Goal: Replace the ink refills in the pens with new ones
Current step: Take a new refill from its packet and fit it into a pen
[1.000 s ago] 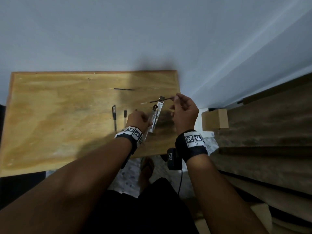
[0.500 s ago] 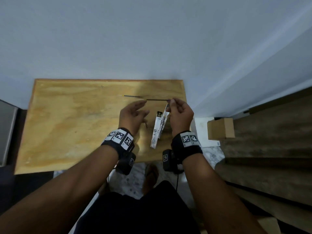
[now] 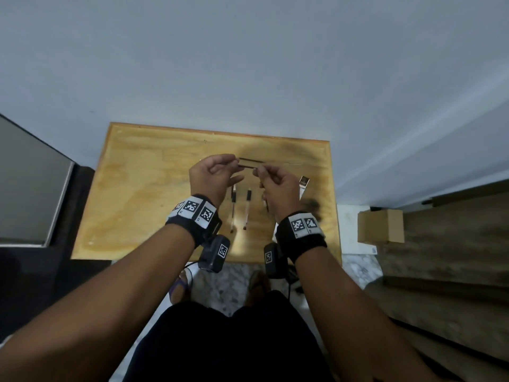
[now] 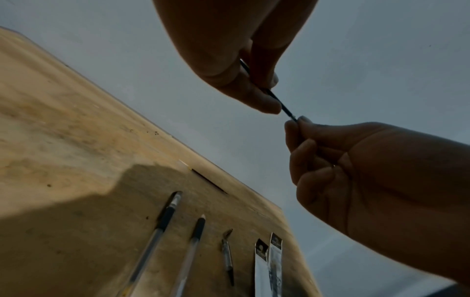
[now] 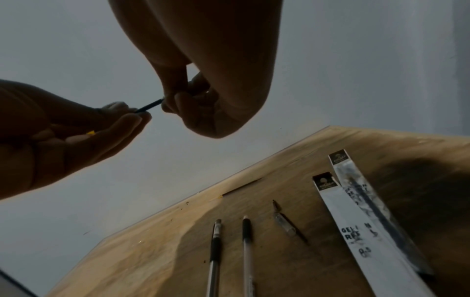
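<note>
Above the wooden table point(image 3: 143, 194), both hands hold one thin dark ink refill point(image 3: 248, 167) level between them. My left hand point(image 3: 235, 162) pinches its left end with thumb and forefinger point(image 4: 264, 102). My right hand point(image 3: 257, 170) pinches the other end, and its remaining fingers are curled. A small yellow bit point(image 5: 90, 132) shows inside the left palm. Two clear pens point(image 3: 233, 208) point(image 3: 248, 208) lie side by side below the hands. A short pen tip piece point(image 5: 287, 225) lies to their right. Two refill packets point(image 5: 356, 221) lie flat further right.
Another dark refill point(image 3: 252, 160) lies on the table near the wall, behind the hands. A cardboard box point(image 3: 380, 226) stands on the floor to the right of the table. A grey panel point(image 3: 30, 188) stands to the left. The wall runs along the table's far edge.
The packets have left my right hand and now lie on the table at the right. My left hand has closed on the refill's free end, so both hands now hold it.
</note>
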